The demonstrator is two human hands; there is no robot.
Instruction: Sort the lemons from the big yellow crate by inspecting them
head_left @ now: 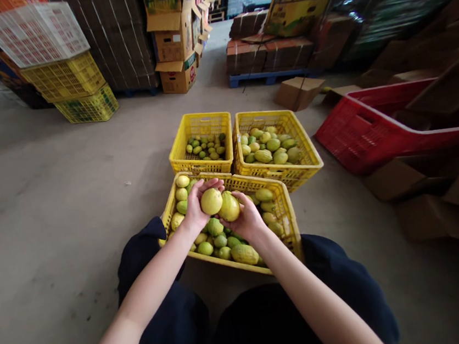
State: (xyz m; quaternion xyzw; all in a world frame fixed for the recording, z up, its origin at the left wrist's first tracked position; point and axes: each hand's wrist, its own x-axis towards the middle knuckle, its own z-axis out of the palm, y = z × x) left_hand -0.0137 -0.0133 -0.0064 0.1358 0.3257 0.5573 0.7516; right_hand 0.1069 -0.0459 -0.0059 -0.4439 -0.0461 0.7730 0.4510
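My left hand (198, 203) holds a round, smooth, pale yellow-green fruit (211, 201), its fingers curled behind the fruit. Touching or nearly touching it is a second yellow-green fruit (229, 207), gripped from the right and below by my right hand (246, 217). Both hands are above the front yellow crate (290, 215), which stands between my knees. Inside that crate lie many green and yellow fruits of mixed sizes, among them a large oblong ribbed fruit (245, 254). My hands and forearms hide part of the crate's contents.
Behind stand a left yellow crate (176, 156) with small green fruits and a right yellow crate (308, 154) with larger ones. A red crate (350, 141) and cardboard boxes (429, 221) lie to the right. Stacked crates (65, 80) stand back left; a loaded blue pallet (268, 76) is behind.
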